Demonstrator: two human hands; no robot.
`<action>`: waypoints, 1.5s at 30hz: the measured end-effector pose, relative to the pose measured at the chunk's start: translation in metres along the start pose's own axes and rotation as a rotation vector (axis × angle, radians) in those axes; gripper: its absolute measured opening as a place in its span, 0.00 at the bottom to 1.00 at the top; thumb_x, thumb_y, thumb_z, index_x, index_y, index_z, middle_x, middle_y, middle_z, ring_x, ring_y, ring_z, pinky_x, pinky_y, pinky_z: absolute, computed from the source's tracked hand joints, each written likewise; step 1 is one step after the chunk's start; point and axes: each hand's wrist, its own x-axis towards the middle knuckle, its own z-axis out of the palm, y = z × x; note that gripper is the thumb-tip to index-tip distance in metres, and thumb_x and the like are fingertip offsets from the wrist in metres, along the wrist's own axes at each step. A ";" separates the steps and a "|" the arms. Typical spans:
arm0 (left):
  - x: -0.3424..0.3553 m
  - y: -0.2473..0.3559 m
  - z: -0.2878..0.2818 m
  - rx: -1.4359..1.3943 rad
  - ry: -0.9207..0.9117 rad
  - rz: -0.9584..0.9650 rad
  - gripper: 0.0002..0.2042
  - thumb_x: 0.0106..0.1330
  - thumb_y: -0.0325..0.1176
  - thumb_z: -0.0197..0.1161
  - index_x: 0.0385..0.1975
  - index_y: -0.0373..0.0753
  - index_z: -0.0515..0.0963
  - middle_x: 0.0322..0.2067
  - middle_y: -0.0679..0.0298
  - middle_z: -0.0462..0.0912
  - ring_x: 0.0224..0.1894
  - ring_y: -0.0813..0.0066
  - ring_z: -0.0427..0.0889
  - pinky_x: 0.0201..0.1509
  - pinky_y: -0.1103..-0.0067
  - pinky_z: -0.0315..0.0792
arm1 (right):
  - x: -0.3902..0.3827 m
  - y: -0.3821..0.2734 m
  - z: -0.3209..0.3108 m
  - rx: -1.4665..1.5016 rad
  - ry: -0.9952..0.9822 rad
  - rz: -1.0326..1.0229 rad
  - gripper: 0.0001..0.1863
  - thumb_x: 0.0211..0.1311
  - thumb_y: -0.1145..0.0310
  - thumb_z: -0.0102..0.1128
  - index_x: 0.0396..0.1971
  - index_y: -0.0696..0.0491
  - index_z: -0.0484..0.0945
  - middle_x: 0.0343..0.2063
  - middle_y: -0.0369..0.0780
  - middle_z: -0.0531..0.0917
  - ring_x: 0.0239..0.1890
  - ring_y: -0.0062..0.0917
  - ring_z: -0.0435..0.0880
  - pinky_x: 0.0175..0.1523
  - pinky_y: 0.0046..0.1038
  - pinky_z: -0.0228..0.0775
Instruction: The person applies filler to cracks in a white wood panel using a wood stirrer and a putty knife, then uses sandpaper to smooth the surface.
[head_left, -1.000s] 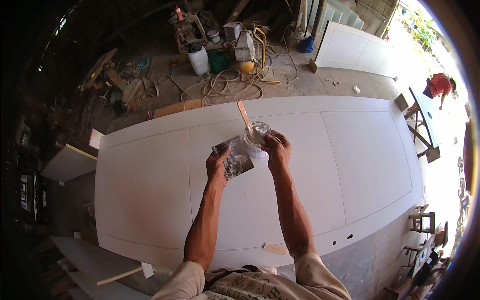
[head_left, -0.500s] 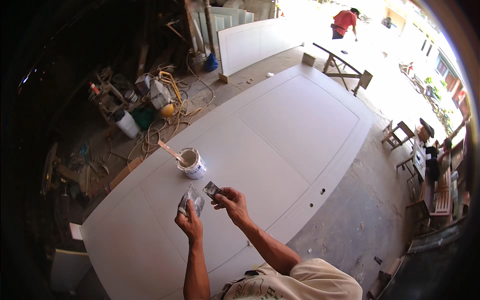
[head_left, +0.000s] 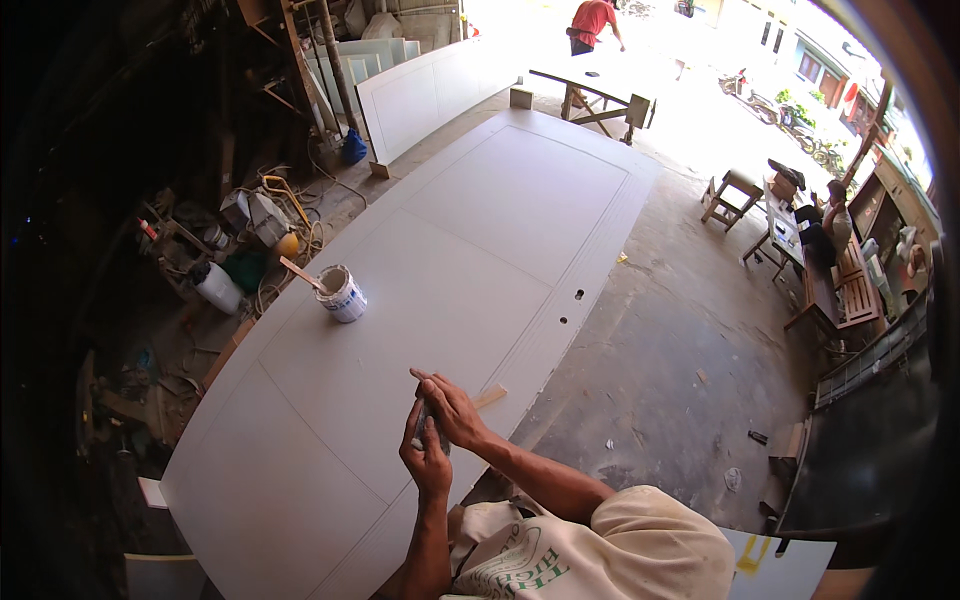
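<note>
Both my hands meet over the near part of a big white door panel (head_left: 480, 250) that lies flat. My left hand (head_left: 424, 462) and my right hand (head_left: 452, 410) are closed together around a small flat grey piece (head_left: 428, 428), mostly hidden by the fingers. A small white can (head_left: 343, 294) with a wooden stick (head_left: 300, 272) in it stands on the panel, up and to the left of my hands. A short wooden strip (head_left: 490, 397) lies at the panel's edge beside my right hand.
Tools, containers and cables (head_left: 250, 240) clutter the floor to the left. Another white panel (head_left: 430, 90) leans at the back. A person in red (head_left: 592, 22) stands by a trestle table (head_left: 600, 95) far off. Another person sits at a bench (head_left: 835, 260) on the right. Bare concrete floor (head_left: 680, 370) lies right of the door.
The can left my hands and now stands on the panel. My view swung right and my hands came closer to my body, still on the small grey piece.
</note>
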 end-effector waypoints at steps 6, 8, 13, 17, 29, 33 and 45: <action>-0.055 0.018 0.008 0.042 0.034 -0.102 0.16 0.79 0.26 0.54 0.61 0.25 0.78 0.56 0.46 0.85 0.58 0.59 0.84 0.65 0.69 0.76 | -0.082 -0.005 -0.010 -0.007 0.053 0.137 0.26 0.85 0.54 0.40 0.54 0.62 0.79 0.35 0.48 0.78 0.36 0.39 0.78 0.45 0.38 0.72; -0.072 0.022 0.011 0.074 0.007 -0.066 0.16 0.78 0.25 0.54 0.60 0.25 0.78 0.55 0.46 0.85 0.58 0.59 0.85 0.64 0.70 0.76 | -0.106 -0.005 -0.023 -0.045 0.032 0.193 0.23 0.84 0.56 0.42 0.52 0.62 0.79 0.35 0.49 0.79 0.34 0.41 0.79 0.43 0.39 0.72; -0.077 0.034 0.027 0.113 -0.023 -0.067 0.14 0.77 0.26 0.57 0.55 0.25 0.81 0.50 0.49 0.87 0.49 0.61 0.86 0.60 0.69 0.77 | -0.144 -0.005 -0.056 -0.309 0.110 -0.077 0.20 0.82 0.61 0.47 0.55 0.61 0.79 0.39 0.52 0.82 0.39 0.50 0.83 0.44 0.42 0.76; -0.069 0.013 0.022 -0.082 -0.162 -0.281 0.14 0.75 0.28 0.60 0.55 0.27 0.81 0.50 0.54 0.86 0.49 0.66 0.83 0.59 0.71 0.76 | -0.161 0.003 -0.089 -0.446 0.042 -0.156 0.19 0.79 0.64 0.52 0.59 0.60 0.78 0.40 0.52 0.83 0.42 0.50 0.84 0.47 0.43 0.78; -0.100 0.043 0.152 0.168 -0.341 0.056 0.14 0.74 0.28 0.61 0.56 0.33 0.83 0.53 0.43 0.86 0.59 0.49 0.82 0.67 0.66 0.70 | -0.135 0.035 -0.180 0.354 0.401 0.430 0.33 0.83 0.43 0.42 0.62 0.58 0.80 0.30 0.35 0.81 0.33 0.21 0.76 0.42 0.30 0.71; -0.097 0.037 0.180 0.180 -0.309 -0.022 0.15 0.73 0.28 0.61 0.57 0.32 0.82 0.52 0.40 0.85 0.57 0.44 0.84 0.65 0.64 0.72 | -0.149 0.050 -0.205 -0.080 0.314 0.226 0.31 0.84 0.47 0.40 0.59 0.58 0.82 0.26 0.38 0.77 0.30 0.24 0.74 0.37 0.33 0.69; -0.055 -0.059 0.223 -0.742 -0.221 -0.912 0.11 0.69 0.26 0.69 0.49 0.33 0.79 0.38 0.60 0.88 0.34 0.66 0.90 0.39 0.67 0.89 | -0.197 0.066 -0.303 0.532 0.006 0.470 0.31 0.82 0.46 0.45 0.42 0.62 0.84 0.23 0.38 0.80 0.20 0.21 0.74 0.27 0.25 0.65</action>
